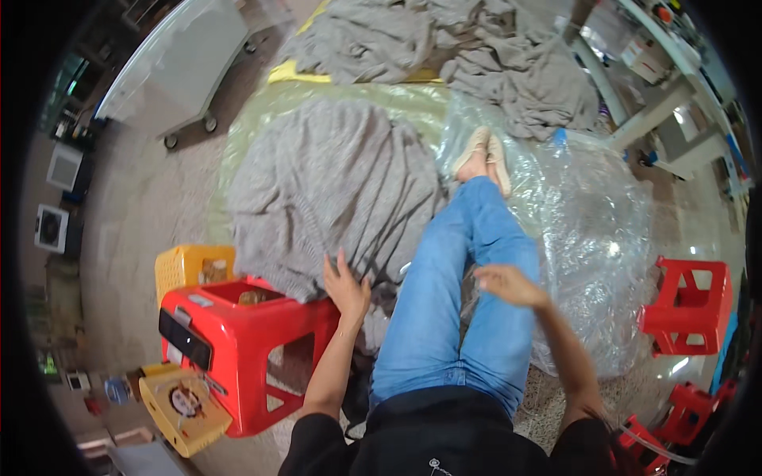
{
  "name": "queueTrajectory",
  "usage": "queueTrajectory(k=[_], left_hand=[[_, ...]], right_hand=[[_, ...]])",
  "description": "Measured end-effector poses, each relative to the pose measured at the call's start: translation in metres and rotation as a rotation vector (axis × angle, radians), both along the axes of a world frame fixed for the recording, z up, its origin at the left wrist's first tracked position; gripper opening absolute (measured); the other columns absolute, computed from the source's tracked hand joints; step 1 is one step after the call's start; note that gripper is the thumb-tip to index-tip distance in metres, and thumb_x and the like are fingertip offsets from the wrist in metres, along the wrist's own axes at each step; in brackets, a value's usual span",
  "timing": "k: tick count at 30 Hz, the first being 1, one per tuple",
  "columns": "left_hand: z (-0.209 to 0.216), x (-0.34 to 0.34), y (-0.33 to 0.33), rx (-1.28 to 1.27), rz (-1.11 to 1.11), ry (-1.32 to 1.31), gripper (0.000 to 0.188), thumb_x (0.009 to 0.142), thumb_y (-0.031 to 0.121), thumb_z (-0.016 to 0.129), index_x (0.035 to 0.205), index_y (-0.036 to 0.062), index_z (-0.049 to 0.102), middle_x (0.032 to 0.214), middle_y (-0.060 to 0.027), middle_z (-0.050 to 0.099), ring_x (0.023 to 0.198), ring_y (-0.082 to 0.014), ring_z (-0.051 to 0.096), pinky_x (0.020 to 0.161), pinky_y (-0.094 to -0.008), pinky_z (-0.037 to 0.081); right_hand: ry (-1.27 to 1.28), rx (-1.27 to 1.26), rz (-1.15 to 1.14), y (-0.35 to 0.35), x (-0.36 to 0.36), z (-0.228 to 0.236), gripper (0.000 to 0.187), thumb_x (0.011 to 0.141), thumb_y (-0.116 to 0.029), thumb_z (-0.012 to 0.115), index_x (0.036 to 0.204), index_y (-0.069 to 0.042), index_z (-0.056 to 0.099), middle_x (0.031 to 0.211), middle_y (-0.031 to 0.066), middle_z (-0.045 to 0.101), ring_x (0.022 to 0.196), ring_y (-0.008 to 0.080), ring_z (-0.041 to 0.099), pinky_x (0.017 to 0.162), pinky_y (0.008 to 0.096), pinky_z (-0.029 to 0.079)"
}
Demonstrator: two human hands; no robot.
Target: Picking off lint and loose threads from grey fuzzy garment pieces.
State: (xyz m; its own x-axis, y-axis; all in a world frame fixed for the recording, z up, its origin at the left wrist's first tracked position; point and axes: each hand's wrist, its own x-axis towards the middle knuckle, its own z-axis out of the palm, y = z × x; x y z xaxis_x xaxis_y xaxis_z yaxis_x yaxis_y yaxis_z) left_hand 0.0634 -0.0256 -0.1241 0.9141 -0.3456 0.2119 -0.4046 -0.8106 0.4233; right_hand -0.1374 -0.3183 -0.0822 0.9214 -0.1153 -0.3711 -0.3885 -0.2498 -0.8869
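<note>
A large heap of grey knitted fabric [341, 174] lies in front of me and to the left, against my left leg. My left hand [347, 287] is at its near edge, fingers spread apart; whether they touch the knit I cannot tell. Above my right thigh is my right hand [509, 284], pointing left with its fingers drawn together. Anything between those fingers is too small to make out. A small whitish spot shows on the fabric beside my left knee.
At my left stands a red plastic stool [262, 333] with a phone [186, 337] at its edge, beside yellow baskets [186, 412]. More grey knit [524, 79] lies at the back. Clear plastic sheeting [595, 246] spreads rightward toward another red stool [689, 305].
</note>
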Motion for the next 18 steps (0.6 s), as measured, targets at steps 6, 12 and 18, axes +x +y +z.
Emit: queueTrajectory(k=[6, 12, 18], left_hand=[[-0.070, 0.041, 0.059, 0.184, 0.111, -0.051, 0.079, 0.066, 0.013, 0.077, 0.134, 0.0127, 0.037, 0.137, -0.0260, 0.032, 0.123, -0.0421, 0.035, 0.099, -0.0481, 0.032], [-0.043, 0.034, 0.043, -0.162, 0.363, -0.061, 0.023, 0.071, 0.014, 0.073, 0.085, 0.0047, 0.057, 0.101, -0.0179, 0.053, 0.095, -0.0374, 0.050, 0.079, -0.0437, 0.041], [0.013, -0.007, 0.023, -0.605, -0.014, 0.245, 0.013, 0.078, 0.009, 0.068, 0.080, 0.0037, 0.057, 0.077, -0.0041, 0.061, 0.072, -0.0180, 0.056, 0.065, -0.0308, 0.043]], right_hand=[[0.024, 0.040, -0.070, 0.112, -0.034, -0.005, 0.028, 0.088, -0.010, 0.060, 0.114, 0.001, 0.060, 0.099, 0.0094, 0.066, 0.090, 0.0150, 0.062, 0.079, 0.0284, 0.050], [-0.052, 0.086, -0.236, 0.108, -0.046, -0.030, 0.029, 0.086, -0.010, 0.061, 0.113, 0.000, 0.060, 0.101, 0.0167, 0.067, 0.093, 0.0202, 0.065, 0.081, 0.0302, 0.051], [-0.050, -0.144, -0.229, 0.138, -0.018, 0.014, 0.049, 0.079, -0.013, 0.066, 0.124, -0.004, 0.051, 0.122, 0.0198, 0.054, 0.108, 0.0306, 0.058, 0.092, 0.0358, 0.046]])
